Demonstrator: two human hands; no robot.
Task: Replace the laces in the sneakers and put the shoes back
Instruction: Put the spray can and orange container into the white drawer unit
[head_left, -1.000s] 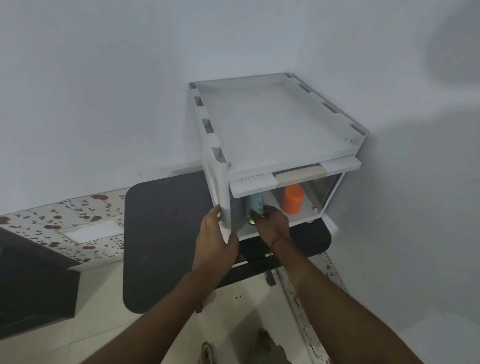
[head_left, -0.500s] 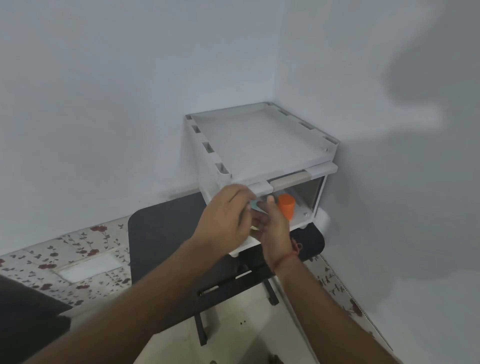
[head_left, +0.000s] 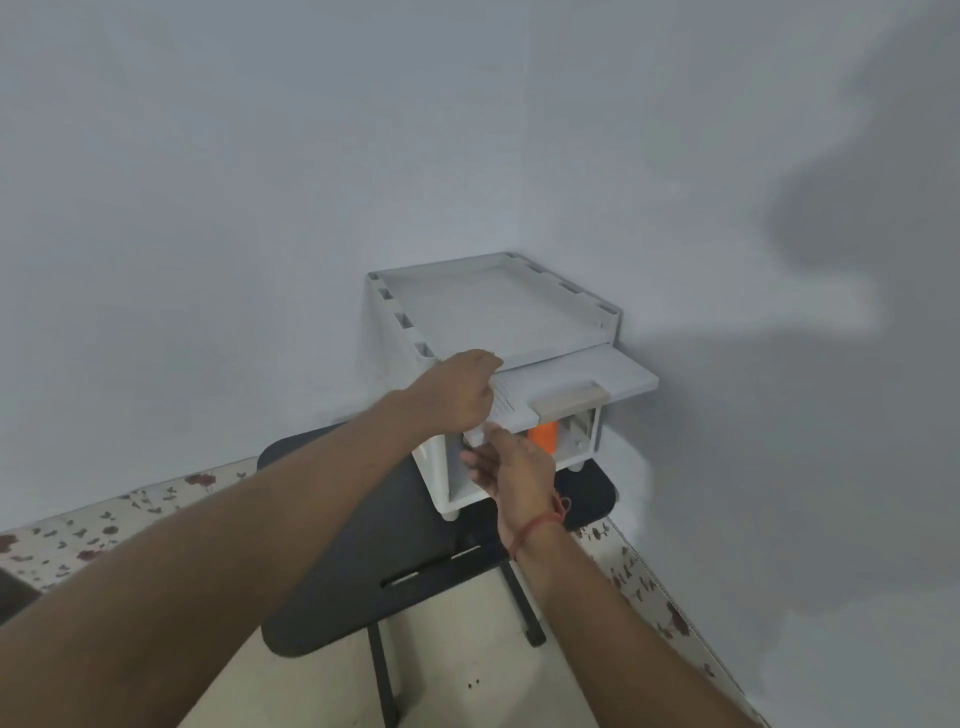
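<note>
Where the left hand (head_left: 460, 389) curls over the near-left corner of the white cabinet (head_left: 498, 317), fingers hidden past the knuckles, so cannot tell what they hold. Just below, right hand (head_left: 511, 467) raised edge-on, fingers (head_left: 475, 460) straight and loose, holding nothing. Behind it, inside the cabinet, only a sliver of something orange (head_left: 543, 435) (shape unclear). Lifted door flap (head_left: 576, 387) jutting forward above. Black table (head_left: 374, 545) underneath. No sneakers or laces anywhere in view.
</note>
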